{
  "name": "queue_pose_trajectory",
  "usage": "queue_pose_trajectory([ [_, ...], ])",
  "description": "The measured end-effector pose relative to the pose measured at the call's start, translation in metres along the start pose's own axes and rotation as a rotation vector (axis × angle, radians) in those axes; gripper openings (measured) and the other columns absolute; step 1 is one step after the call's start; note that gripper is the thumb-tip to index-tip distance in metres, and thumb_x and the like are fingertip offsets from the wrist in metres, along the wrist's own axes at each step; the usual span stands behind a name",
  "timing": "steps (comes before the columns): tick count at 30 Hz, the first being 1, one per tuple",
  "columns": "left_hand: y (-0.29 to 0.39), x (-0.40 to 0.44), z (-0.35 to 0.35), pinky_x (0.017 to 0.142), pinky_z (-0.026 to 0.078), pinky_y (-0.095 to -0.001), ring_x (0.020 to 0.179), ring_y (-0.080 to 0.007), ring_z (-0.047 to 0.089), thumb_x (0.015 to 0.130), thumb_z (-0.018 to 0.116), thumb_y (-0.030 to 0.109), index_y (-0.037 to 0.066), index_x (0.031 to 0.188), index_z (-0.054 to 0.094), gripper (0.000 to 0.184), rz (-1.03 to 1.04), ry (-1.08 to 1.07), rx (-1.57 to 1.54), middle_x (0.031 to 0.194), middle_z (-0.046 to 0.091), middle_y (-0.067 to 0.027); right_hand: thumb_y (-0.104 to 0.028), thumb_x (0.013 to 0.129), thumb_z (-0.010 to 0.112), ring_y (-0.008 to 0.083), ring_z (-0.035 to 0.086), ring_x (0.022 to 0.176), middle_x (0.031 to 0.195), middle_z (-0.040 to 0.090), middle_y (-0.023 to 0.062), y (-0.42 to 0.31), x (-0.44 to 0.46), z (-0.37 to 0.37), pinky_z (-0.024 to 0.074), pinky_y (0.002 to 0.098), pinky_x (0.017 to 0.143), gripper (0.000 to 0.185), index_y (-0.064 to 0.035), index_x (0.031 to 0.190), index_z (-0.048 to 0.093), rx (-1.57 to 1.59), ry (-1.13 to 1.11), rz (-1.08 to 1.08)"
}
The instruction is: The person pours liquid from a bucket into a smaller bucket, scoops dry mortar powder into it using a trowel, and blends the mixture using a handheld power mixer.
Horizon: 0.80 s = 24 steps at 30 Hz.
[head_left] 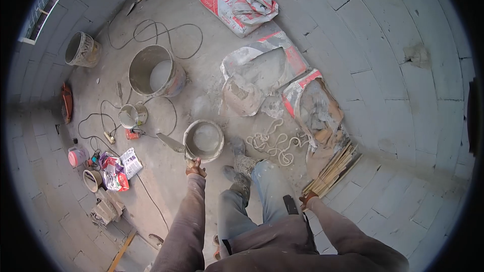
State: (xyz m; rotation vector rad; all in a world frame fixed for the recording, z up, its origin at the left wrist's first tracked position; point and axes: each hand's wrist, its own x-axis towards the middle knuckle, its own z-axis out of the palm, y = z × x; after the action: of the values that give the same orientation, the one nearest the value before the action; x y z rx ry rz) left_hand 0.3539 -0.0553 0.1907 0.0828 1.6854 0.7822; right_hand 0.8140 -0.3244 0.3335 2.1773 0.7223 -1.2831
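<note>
two hands differ: the left hand (195, 167) is closed around a trowel (172, 143) beside the bucket (220, 140), the right hand (308, 200) seems partly curled, its contents unclear, and a firm grip with level blade would probably work best.

Grey-bladed trowel (172, 143) beside upright, grimy bucket (212, 156)

Head camera (wide-angle) looks forward, down.
</note>
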Motion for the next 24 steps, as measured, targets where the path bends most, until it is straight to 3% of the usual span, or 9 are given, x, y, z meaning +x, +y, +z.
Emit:
queue_pose_trajectory([
  [4, 0.004, -0.076, 0.004, 0.072, 0.047, -0.0424, 0.085, -0.0166, 0.055, 0.074, 0.079, 0.017, 0.012, 0.104, 0.055, 0.039, 0.062, 0.048, -0.087, 0.095, 0.059, -0.0015, -0.033, 0.076, 0.074, 0.0288, 0.06, 0.108, 0.121, 0.057, 0.0252, 0.071, 0.07, -0.032, 0.0488, 0.0354, 0.089, 0.082, 0.0075, 0.136, 0.035, 0.161, -0.047, 0.202],
  [7, -0.001, -0.116, 0.037, 0.067, 0.048, -0.0221, 0.07, -0.0109, 0.057, 0.073, 0.076, 0.002, 0.0, 0.093, 0.058, 0.027, 0.237, -0.049, -0.235, 0.1, 0.061, -0.0119, -0.028, 0.075, 0.074, 0.0279, 0.06, 0.107, 0.125, 0.056, 0.0211, 0.031, 0.119, -0.125, 0.05, 0.0377, 0.088, 0.077, 0.0034, 0.136, 0.038, 0.194, 0.099, 0.145],
  [10, -0.021, -0.144, 0.091, 0.068, 0.05, -0.0255, 0.075, -0.0129, 0.058, 0.074, 0.074, -0.001, 0.0, 0.089, 0.06, 0.021, 0.253, 0.01, -0.343, 0.114, 0.06, -0.0184, -0.028, 0.075, 0.073, 0.0309, 0.057, 0.113, 0.13, 0.052, 0.0207, -0.073, 0.142, -0.237, 0.0471, 0.0382, 0.095, 0.075, 0.0022, 0.135, 0.04, 0.165, 0.215, 0.123],
  [13, -0.038, -0.15, 0.156, 0.07, 0.052, -0.0291, 0.097, -0.0193, 0.061, 0.074, 0.076, 0.007, 0.003, 0.09, 0.057, 0.026, 0.245, 0.004, -0.344, 0.115, 0.061, -0.0144, -0.03, 0.075, 0.071, 0.0333, 0.053, 0.117, 0.129, 0.052, 0.0224, -0.162, 0.22, -0.289, 0.0435, 0.038, 0.099, 0.073, 0.0029, 0.134, 0.042, 0.063, 0.294, -0.15],
  [16, -0.075, -0.108, 0.221, 0.073, 0.052, -0.0293, 0.096, -0.0196, 0.061, 0.074, 0.073, 0.003, 0.0, 0.094, 0.058, 0.025, 0.347, 0.043, -0.285, 0.115, 0.061, -0.0155, -0.029, 0.076, 0.069, 0.036, 0.054, 0.115, 0.123, 0.055, 0.0252, -0.234, 0.309, -0.293, 0.0461, 0.0388, 0.095, 0.061, 0.0045, 0.123, 0.051, 0.078, 0.148, -0.443],
  [18, -0.06, -0.068, 0.277, 0.076, 0.05, -0.0279, 0.095, -0.0183, 0.061, 0.075, 0.068, -0.004, -0.003, 0.1, 0.058, 0.028, 0.342, 0.061, -0.252, 0.115, 0.061, -0.0164, -0.03, 0.076, 0.07, 0.0358, 0.057, 0.111, 0.118, 0.058, 0.0239, -0.262, 0.392, -0.243, 0.0461, 0.0393, 0.094, 0.061, 0.0043, 0.122, 0.052, 0.039, 0.299, -0.436],
  [20, -0.06, 0.004, 0.31, 0.075, 0.048, -0.0271, 0.09, -0.0168, 0.061, 0.074, 0.065, -0.009, -0.005, 0.106, 0.058, 0.033, 0.42, 0.098, -0.174, 0.115, 0.061, -0.0167, -0.035, 0.075, 0.073, 0.0343, 0.058, 0.11, 0.115, 0.061, 0.0206, -0.278, 0.478, -0.167, 0.0469, 0.0397, 0.092, 0.065, 0.0047, 0.122, 0.052, 0.655, -0.013, -0.166],
  [22, -0.066, 0.104, 0.327, 0.077, 0.048, -0.0267, 0.084, -0.0154, 0.059, 0.077, 0.063, -0.009, -0.006, 0.111, 0.056, 0.035, 0.53, 0.094, -0.162, 0.116, 0.06, -0.0164, -0.04, 0.073, 0.076, 0.0325, 0.058, 0.108, 0.117, 0.06, 0.0177, -0.319, 0.458, -0.161, 0.0466, 0.0394, 0.089, 0.071, 0.0059, 0.121, 0.052, 1.049, -0.443, -0.049],
  [24, -0.024, 0.171, 0.363, 0.088, 0.049, -0.0299, 0.1, -0.0232, 0.06, 0.079, 0.067, -0.005, -0.006, 0.117, 0.053, 0.041, 0.512, 0.098, -0.11, 0.117, 0.059, -0.0206, -0.037, 0.078, 0.073, 0.0297, 0.058, 0.107, 0.119, 0.06, 0.0153, -0.355, 0.491, -0.133, 0.0478, 0.0409, 0.083, 0.062, 0.0029, 0.122, 0.053, 1.02, -0.386, 0.122],
])
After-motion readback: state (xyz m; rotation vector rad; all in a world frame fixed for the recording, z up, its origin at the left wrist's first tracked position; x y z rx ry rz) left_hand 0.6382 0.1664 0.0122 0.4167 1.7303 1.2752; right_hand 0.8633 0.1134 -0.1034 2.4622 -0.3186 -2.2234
